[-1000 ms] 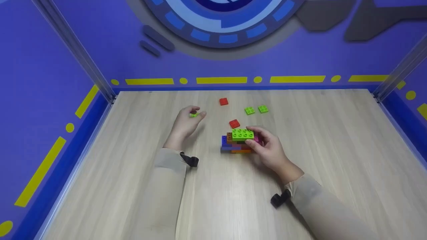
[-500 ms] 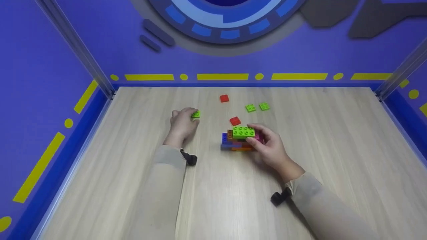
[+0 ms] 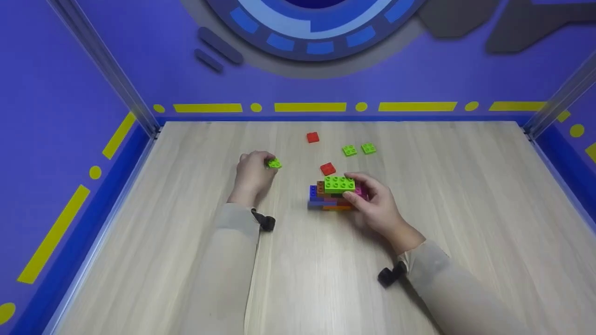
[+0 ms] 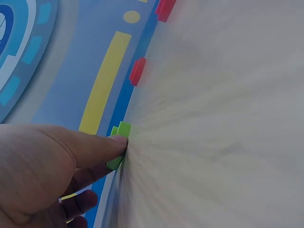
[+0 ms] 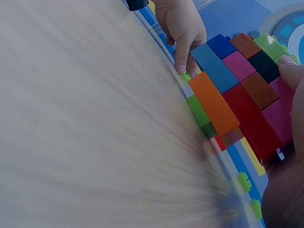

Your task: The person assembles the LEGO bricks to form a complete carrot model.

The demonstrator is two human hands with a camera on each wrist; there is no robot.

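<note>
My left hand (image 3: 253,177) pinches a small lime-green building brick (image 3: 274,163) at the left of the table. In the left wrist view the thumb presses on that green brick (image 4: 124,129), low at the table surface. My right hand (image 3: 379,204) grips the right end of a multicoloured brick stack (image 3: 322,203), with a larger lime-green brick (image 3: 339,184) on top. The right wrist view shows the stack's side, with an orange brick (image 5: 213,102), a red brick (image 5: 251,123), and blue, brown and pink ones. The right palm is partly hidden behind the stack.
One red brick (image 3: 328,168) lies just behind the stack, another red brick (image 3: 312,137) farther back. Two lime-green bricks, the nearer-left green brick (image 3: 349,150) and the right-hand green brick (image 3: 369,148), lie at the back. Blue panels (image 3: 298,88) wall the wooden table (image 3: 298,279).
The left hand has turned palm-down around the small green brick, which now shows its studs and is turned slightly. My right hand still holds the stack in place. The head view has tilted slightly.
</note>
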